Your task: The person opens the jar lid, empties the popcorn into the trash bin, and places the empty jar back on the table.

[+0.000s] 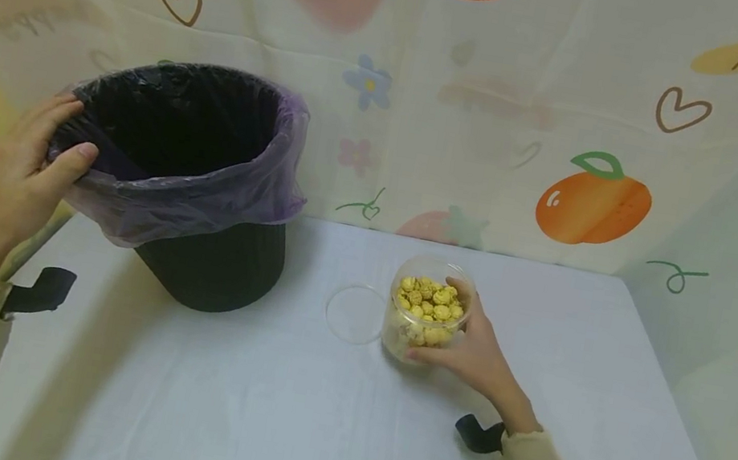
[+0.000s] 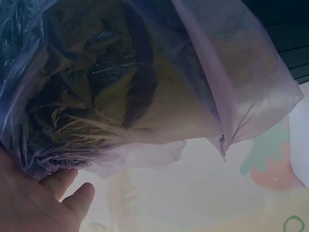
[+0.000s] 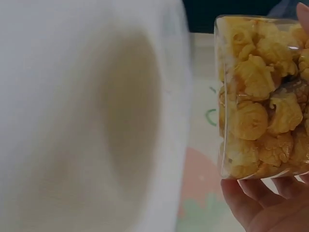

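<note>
My left hand (image 1: 18,179) grips the near left rim of a black trash bin (image 1: 216,265), thumb over the outside of its purple plastic liner (image 1: 197,205). Crumpled liner (image 2: 120,111) fills much of the left wrist view, with fingertips at its gathered edge. With my right hand (image 1: 481,350) I hold a clear jar of yellow popcorn (image 1: 424,312), which has no lid on. Fingers and thumb wrap round the jar's right side. In the right wrist view the popcorn jar (image 3: 263,101) shows a gap from the white tabletop, so it appears slightly raised.
A thin, clear round lid (image 1: 355,314) lies on the white table (image 1: 277,426), just left of the jar. Behind stands a patterned cloth backdrop (image 1: 473,133) with oranges and flowers. It continues along the right side.
</note>
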`<state>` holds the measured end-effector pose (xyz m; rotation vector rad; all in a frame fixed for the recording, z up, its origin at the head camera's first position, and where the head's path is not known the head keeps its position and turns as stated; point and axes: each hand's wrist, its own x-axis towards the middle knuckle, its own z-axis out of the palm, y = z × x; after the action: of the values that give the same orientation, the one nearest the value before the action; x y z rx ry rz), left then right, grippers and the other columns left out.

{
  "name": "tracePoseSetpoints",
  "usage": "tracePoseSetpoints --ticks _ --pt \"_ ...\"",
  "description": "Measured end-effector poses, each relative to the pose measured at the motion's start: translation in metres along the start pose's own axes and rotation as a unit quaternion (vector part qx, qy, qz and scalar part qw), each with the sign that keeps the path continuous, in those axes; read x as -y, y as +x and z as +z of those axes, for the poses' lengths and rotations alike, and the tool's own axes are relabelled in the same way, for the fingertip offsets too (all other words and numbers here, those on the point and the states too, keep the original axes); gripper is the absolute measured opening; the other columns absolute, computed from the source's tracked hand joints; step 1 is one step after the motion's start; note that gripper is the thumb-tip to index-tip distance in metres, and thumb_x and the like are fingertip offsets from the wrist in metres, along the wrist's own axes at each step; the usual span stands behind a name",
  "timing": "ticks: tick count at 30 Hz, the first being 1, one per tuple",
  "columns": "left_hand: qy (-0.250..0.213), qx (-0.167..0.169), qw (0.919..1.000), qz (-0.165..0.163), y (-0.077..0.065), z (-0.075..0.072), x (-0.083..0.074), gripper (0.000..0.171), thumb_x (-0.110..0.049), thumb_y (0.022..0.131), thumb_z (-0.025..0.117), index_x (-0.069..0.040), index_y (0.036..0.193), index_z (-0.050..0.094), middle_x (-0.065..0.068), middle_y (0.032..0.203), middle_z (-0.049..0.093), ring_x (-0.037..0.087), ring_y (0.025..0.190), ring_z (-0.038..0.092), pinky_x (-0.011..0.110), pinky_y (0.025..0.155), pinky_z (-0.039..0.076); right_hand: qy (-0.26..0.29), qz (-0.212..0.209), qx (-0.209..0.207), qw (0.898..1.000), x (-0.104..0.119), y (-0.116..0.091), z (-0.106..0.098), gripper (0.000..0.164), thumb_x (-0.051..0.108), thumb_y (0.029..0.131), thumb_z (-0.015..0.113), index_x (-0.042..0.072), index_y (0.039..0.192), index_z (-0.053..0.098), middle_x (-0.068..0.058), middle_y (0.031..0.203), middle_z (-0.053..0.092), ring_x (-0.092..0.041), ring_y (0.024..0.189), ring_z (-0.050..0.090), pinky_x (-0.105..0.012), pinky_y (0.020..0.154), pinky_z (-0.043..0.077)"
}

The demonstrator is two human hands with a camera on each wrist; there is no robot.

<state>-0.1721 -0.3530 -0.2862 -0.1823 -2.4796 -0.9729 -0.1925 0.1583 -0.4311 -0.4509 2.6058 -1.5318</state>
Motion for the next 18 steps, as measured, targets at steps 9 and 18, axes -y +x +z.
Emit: tracePoseSetpoints --ticks 9,18 --pt "-0.005 -0.015 0.9999 0.005 -0.001 0.003 0.001 0.056 -0.02 0.1 0.041 0.0 0.152 0.034 0.02 0.162 0.025 0.028 0.154 0.015 0.033 0.126 0.004 -0.012 -0.026 -0.014 0.999 0.03 0.014 -0.015 0.11 0.027 0.065 0.094 0.016 0.151 0.027 -0.012 0.153 0.038 -0.027 0.126 0.044 -0.05 0.102 0.041" --pt "-0.011 -0.022 0.9997 0.008 -0.001 0.005 -0.001 0.056 -0.021 0.1 0.042 -0.001 0.152 0.035 0.02 0.162 0.026 0.028 0.154 0.016 0.034 0.127 0.004 0.003 -0.065 -0.027 0.998 0.06 0.03 -0.026 0.112 0.024 0.064 0.094 0.011 0.151 0.024 -0.008 0.153 0.038 -0.023 0.139 0.041 -0.051 0.115 0.035"
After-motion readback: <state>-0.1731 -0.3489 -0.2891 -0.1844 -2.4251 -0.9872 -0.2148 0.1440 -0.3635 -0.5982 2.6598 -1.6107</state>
